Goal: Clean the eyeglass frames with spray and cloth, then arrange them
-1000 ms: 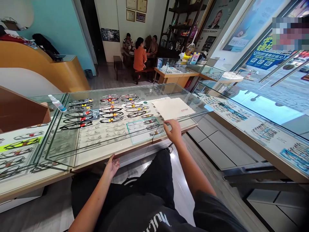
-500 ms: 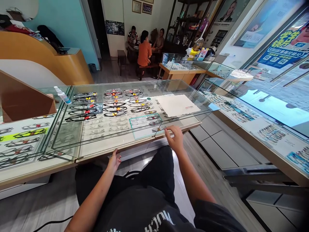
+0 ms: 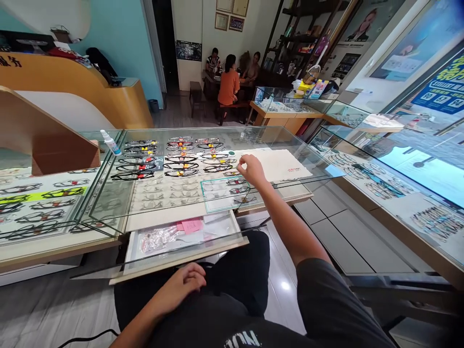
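Observation:
My right hand (image 3: 252,170) is over the glass display counter (image 3: 174,129), beside the left edge of a white cloth (image 3: 286,164). Its thumb and forefinger curl together; whether anything small is between them is hidden. Close to its fingertips lie eyeglasses (image 3: 219,168), part of rows with red and yellow tags. Low by my lap, my left hand (image 3: 188,282) has its fingers curled in, with nothing visible in it. In front of it stands a pulled-out drawer (image 3: 181,263), holding clear plastic packets (image 3: 157,240) and a pink slip (image 3: 191,225).
A spray bottle (image 3: 110,142) stands on the counter's left part, near a brown stand (image 3: 65,150). Another glass case (image 3: 391,169) with glasses runs along the right. Several people sit at the back, one in an orange top (image 3: 229,87).
The drawer has come out toward me. My left hand has moved from the counter's front edge to my lap. My right hand has gone forward over the counter, and the view has shifted slightly.

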{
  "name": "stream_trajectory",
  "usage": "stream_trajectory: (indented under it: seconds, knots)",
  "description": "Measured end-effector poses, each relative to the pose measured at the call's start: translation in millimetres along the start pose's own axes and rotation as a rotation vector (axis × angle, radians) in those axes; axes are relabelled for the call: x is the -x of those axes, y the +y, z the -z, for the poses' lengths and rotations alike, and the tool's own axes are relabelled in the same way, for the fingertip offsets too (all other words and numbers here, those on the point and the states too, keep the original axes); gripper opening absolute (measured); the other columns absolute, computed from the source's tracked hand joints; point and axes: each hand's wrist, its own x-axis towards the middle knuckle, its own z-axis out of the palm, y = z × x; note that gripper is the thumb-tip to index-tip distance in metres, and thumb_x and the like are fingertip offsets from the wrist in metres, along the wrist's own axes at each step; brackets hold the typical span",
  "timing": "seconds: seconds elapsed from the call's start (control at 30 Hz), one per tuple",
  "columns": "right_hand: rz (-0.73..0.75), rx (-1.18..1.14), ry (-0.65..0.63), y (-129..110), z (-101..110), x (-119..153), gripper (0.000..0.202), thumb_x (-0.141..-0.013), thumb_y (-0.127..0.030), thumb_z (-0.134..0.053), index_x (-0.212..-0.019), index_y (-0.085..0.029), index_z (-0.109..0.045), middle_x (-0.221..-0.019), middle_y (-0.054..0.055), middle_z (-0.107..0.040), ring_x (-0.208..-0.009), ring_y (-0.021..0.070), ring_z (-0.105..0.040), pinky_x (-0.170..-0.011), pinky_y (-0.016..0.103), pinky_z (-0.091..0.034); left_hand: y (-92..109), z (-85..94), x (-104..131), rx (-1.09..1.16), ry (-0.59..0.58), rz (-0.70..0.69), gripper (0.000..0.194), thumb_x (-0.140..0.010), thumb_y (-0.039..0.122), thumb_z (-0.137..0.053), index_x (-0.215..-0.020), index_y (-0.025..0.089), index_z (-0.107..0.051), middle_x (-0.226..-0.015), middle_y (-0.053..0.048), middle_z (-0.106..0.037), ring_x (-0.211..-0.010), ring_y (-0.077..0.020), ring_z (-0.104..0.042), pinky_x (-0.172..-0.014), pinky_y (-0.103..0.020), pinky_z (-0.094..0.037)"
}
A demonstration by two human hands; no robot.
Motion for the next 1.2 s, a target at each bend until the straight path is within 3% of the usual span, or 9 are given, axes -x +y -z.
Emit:
stream_trajectory:
  seconds: [0.07,0.17,0.23,0.4,0.5,0.57,0.67,0.8,1.2]
  knots:
    - [-0.038,-0.003,0.038,13,-9,-3,0.01,-0.097,-0.019,-0.062,-0.089,-0.025,-0.062,-0.099,0.013,-0.077,-0.099,0.0313,-0.063,-0.09,0.043,-0.048,36,-20.1,49,-0.361,-0.325,-0.27,0.012,-0.089,0.035,-0.084,-0.089,0.025,-0.077,-0.09,-0.007,-0.079,-0.084,-0.0231,-0.068,-0.081,-0.034,-0.052]
    - [-0.084,-0.018,0.084,26,-22,-1,0.014,-0.096,-0.019,-0.062,-0.085,-0.026,-0.058,-0.096,0.011,-0.075,-0.097,0.0304,-0.063,-0.087,0.041,-0.048,111,-59.3,106,-0.641,-0.303,-0.682,0.014,-0.092,0.035,-0.072,-0.082,0.026,-0.069,-0.084,-0.003,-0.073,-0.082,-0.0218,-0.063,-0.083,-0.035,-0.052]
    - [-0.1,-0.032,0.096,30,-29,1,0.017,-0.094,-0.018,-0.064,-0.083,-0.027,-0.056,-0.093,0.01,-0.075,-0.095,0.0298,-0.064,-0.085,0.04,-0.048,164,-86.6,119,-0.726,-0.279,-0.904,0.01,-0.086,0.024,-0.07,-0.078,0.024,-0.065,-0.078,0.0,-0.071,-0.075,-0.0178,-0.06,-0.079,-0.032,-0.049]
    - [-0.129,-0.045,0.131,35,-36,5,0.021,-0.095,-0.02,-0.063,-0.079,-0.027,-0.052,-0.089,0.01,-0.075,-0.091,0.0292,-0.064,-0.085,0.041,-0.048,280,-127.7,68,-0.859,-0.198,-1.235,0.01,-0.085,0.021,-0.068,-0.075,0.022,-0.067,-0.079,0.002,-0.073,-0.078,-0.0167,-0.064,-0.079,-0.031,-0.048]
    - [-0.144,-0.039,0.15,36,-37,5,0.025,-0.098,-0.024,-0.061,-0.077,-0.028,-0.049,-0.084,0.009,-0.071,-0.087,0.0281,-0.061,-0.081,0.04,-0.046,332,-123.3,14,-1.118,-0.137,-1.287,0.013,-0.091,0.03,-0.072,-0.082,0.022,-0.075,-0.081,0.0,-0.077,-0.077,-0.0181,-0.066,-0.075,-0.032,-0.045]
    - [-0.148,-0.038,0.159,36,-38,4,0.025,-0.1,-0.026,-0.061,-0.078,-0.028,-0.049,-0.083,0.009,-0.071,-0.086,0.0276,-0.06,-0.078,0.039,-0.044,356,-113.8,-19,-1.359,0.035,-1.28,0.02,-0.097,0.034,-0.069,-0.084,0.023,-0.079,-0.085,-0.001,-0.081,-0.079,-0.0202,-0.069,-0.075,-0.034,-0.042]
    - [-0.153,-0.038,0.159,34,-39,3,0.027,-0.102,-0.029,-0.061,-0.078,-0.028,-0.048,-0.083,0.009,-0.072,-0.084,0.0273,-0.06,-0.076,0.039,-0.042,374,-101.9,-59,-1.624,0.221,-1.27,0.029,-0.106,0.038,-0.062,-0.095,0.022,-0.084,-0.109,-0.006,-0.088,-0.102,-0.0262,-0.075,-0.086,-0.038,-0.045]
    - [-0.163,-0.039,0.156,32,-41,3,0.029,-0.102,-0.028,-0.061,-0.078,-0.028,-0.047,-0.081,0.008,-0.072,-0.083,0.0272,-0.061,-0.075,0.039,-0.04,377,-97.9,-97,-1.795,0.256,-1.195,0.034,-0.102,0.05,-0.074,-0.118,0.023,-0.086,-0.136,-0.009,-0.085,-0.128,-0.0325,-0.069,-0.105,-0.042,-0.044]
    - [-0.2,-0.03,0.129,29,-37,3,0.029,-0.103,-0.028,-0.061,-0.077,-0.027,-0.048,-0.084,0.009,-0.073,-0.085,0.0276,-0.062,-0.076,0.04,-0.041,380,-108.0,-132,-1.752,0.205,-0.981,0.026,-0.095,0.049,-0.082,-0.1,0.025,-0.091,-0.102,-0.01,-0.085,-0.119,-0.0354,-0.066,-0.108,-0.046,-0.041]
